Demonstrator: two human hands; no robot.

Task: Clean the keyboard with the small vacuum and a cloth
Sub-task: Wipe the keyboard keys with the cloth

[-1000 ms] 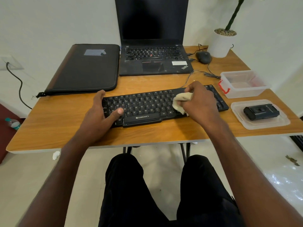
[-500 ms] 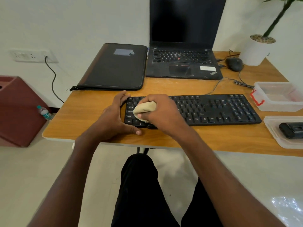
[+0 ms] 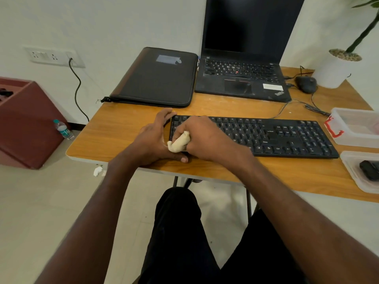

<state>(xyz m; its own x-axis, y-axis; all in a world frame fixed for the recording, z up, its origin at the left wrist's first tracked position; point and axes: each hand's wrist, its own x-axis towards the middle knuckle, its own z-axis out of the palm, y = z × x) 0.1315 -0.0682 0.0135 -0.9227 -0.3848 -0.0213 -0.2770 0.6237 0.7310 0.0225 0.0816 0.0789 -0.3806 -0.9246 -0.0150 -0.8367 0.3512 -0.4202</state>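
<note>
Cream-coloured cloth [image 3: 178,143] is bunched into a wad and gripped in the curled fingers of the right hand [image 3: 202,138], which is pressed down on the left end of the black keyboard [image 3: 266,137] in the middle of the frame. The keyboard is laid flat on the wooden table [image 3: 123,130], its long side running from centre to right. Its left edge is braced by the left hand [image 3: 152,140]: the fingers are held fairly straight along the keyboard's short side and the thumb is stretched along its near edge, so the corner is framed rather than clutched. The two hands are seen touching, with the cloth wedged between them.

At the right edge of the frame a clear shallow tray [image 3: 356,173] is seen, with a dark object [image 3: 370,170] lying in it; it is cut off by the frame edge, so whether this is the small vacuum cannot be told. Just above it a clear plastic box [image 3: 356,128] with a red clasp is placed. An open laptop [image 3: 242,78] with a dark screen is set at the upper centre, a black zipped case [image 3: 158,78] beside it to the left, and a mouse [image 3: 305,84] and a white plant pot [image 3: 334,70] to the upper right.
</note>
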